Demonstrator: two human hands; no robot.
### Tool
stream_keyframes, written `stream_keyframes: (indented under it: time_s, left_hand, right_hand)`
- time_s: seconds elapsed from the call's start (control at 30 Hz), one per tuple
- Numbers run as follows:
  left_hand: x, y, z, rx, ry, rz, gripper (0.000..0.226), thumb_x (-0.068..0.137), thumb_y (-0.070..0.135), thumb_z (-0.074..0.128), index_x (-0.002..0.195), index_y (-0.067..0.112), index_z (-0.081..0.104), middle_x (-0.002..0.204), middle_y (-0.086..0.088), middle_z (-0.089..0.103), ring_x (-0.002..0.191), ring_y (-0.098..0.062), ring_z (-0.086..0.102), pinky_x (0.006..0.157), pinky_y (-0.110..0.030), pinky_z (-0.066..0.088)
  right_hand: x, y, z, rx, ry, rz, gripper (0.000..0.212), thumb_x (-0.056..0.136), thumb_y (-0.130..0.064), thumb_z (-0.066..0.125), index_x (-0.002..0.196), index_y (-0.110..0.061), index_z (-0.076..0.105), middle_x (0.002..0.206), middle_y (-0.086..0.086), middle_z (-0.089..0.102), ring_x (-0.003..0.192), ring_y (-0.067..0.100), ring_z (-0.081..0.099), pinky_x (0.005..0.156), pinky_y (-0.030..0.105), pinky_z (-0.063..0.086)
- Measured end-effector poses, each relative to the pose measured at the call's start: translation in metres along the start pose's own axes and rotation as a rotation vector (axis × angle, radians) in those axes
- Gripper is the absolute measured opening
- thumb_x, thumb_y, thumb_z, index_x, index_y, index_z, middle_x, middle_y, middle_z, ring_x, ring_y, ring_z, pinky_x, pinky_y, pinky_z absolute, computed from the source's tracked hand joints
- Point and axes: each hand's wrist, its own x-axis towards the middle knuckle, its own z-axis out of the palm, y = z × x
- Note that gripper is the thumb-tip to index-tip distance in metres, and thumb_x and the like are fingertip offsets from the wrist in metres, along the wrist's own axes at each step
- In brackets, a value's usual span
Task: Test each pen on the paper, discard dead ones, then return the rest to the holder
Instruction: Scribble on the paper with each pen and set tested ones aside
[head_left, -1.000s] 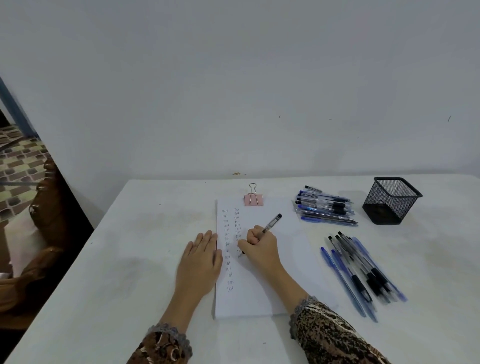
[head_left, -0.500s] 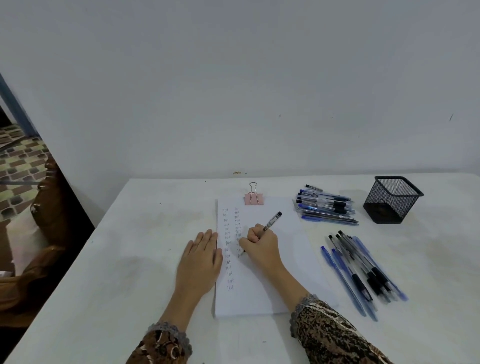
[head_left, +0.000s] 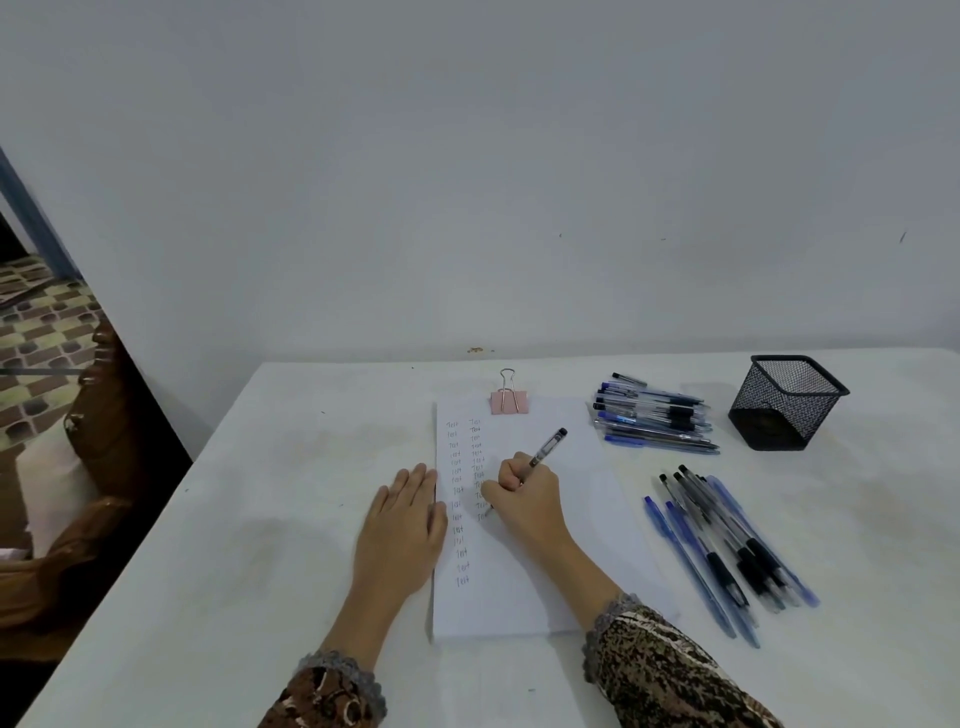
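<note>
While our right hand grips the pen and our left hand lies flat, the paper could slide if pressure eases.

There is one white paper sheet, one pink binder clip, one black wire-mesh holder and one separate clear black-capped pen. Blue and black pens form two piles, a far heap and a near heap, too overlapped to count.

Black wire-mesh metal holder, matt white paper, scuffed tabletop.
</note>
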Motion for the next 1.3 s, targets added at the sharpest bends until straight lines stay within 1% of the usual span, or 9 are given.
stream_keyframes:
  time_s: [0.2,0.3,0.4,0.5,0.63,0.83,1.0,1.2,1.3]
  left_hand:
    - [0.000,0.000,0.000,-0.009,0.002,0.005,0.095,0.065,0.054,-0.017,0.148,0.020,0.015,0.156,0.006,0.012,0.144,-0.010,0.006,0.116,-0.026,0.002]
    - [0.001,0.000,0.001,0.002,-0.001,0.010,0.094,0.067,0.054,-0.017,0.148,0.020,0.015,0.156,0.006,0.011,0.144,-0.010,0.005,0.116,-0.026,0.002]
    - [0.001,0.000,0.000,-0.012,-0.018,0.001,0.075,0.082,0.050,-0.005,0.148,0.020,0.013,0.156,0.006,0.010,0.144,-0.010,0.004,0.116,-0.026,0.001]
    - [0.000,0.001,-0.002,-0.011,-0.031,0.000,0.067,0.088,0.045,0.002,0.148,0.020,0.012,0.157,0.006,0.009,0.144,-0.009,0.003,0.116,-0.026,0.000]
    - [0.000,0.001,-0.001,-0.021,-0.022,0.003,0.092,0.069,0.055,-0.015,0.148,0.019,0.014,0.156,0.006,0.011,0.144,-0.010,0.005,0.116,-0.026,0.001]
    - [0.000,0.000,-0.001,-0.057,0.005,0.009,0.095,0.067,0.056,-0.012,0.147,0.018,0.022,0.155,0.004,0.018,0.144,-0.012,0.010,0.116,-0.028,0.005]
    - [-0.001,0.001,-0.002,-0.034,-0.008,0.012,0.085,0.075,0.054,-0.008,0.147,0.018,0.019,0.155,0.004,0.016,0.144,-0.012,0.009,0.116,-0.027,0.004]
    - [0.000,0.001,-0.003,-0.033,-0.017,0.011,0.054,0.098,0.038,0.015,0.148,0.018,0.017,0.156,0.003,0.015,0.144,-0.012,0.009,0.117,-0.029,0.006]
    - [0.000,0.002,-0.003,-0.032,-0.022,0.006,0.051,0.100,0.033,0.022,0.148,0.018,0.015,0.156,0.004,0.012,0.144,-0.011,0.007,0.117,-0.028,0.004]
  right_hand:
    - [0.002,0.001,-0.006,0.185,0.015,0.142,0.050,0.078,0.011,0.052,0.054,-0.022,0.023,0.053,-0.004,0.023,0.049,0.009,0.026,0.044,0.016,0.024]
    - [0.008,-0.005,-0.014,0.414,-0.008,0.287,0.031,0.095,-0.013,0.051,0.072,-0.020,0.032,0.048,-0.003,0.034,0.040,0.011,0.037,0.036,0.017,0.024]
    - [0.010,-0.013,-0.018,0.409,0.012,0.290,0.026,0.101,-0.040,0.029,0.087,-0.019,0.036,0.048,-0.001,0.038,0.030,0.008,0.032,0.033,0.015,0.023]
    - [0.012,-0.015,-0.023,0.426,0.109,0.311,0.033,0.102,-0.035,0.023,0.083,-0.016,0.041,0.041,-0.004,0.040,0.032,0.010,0.032,0.034,0.016,0.023]
    - [0.012,-0.017,-0.032,0.409,0.223,0.338,0.028,0.100,-0.026,0.037,0.079,-0.014,0.052,0.054,0.000,0.051,0.043,0.013,0.039,0.042,0.021,0.027]
    - [0.010,-0.010,-0.040,0.187,0.334,0.325,0.027,0.099,-0.021,0.032,0.080,-0.013,0.049,0.057,0.003,0.048,0.047,0.017,0.039,0.041,0.024,0.032]
    - [0.010,-0.018,-0.057,0.055,0.270,0.340,0.027,0.098,-0.021,0.033,0.089,-0.009,0.055,0.064,0.003,0.052,0.054,0.015,0.044,0.043,0.019,0.036]
    - [0.027,-0.033,-0.136,-0.676,0.058,0.272,0.024,0.097,-0.021,0.044,0.091,-0.005,0.061,0.077,0.007,0.057,0.079,0.025,0.052,0.056,0.027,0.036]
    - [0.030,-0.024,-0.173,-0.894,0.103,0.339,0.022,0.093,-0.017,0.048,0.105,-0.002,0.059,0.105,0.017,0.061,0.099,0.032,0.057,0.076,0.031,0.042]
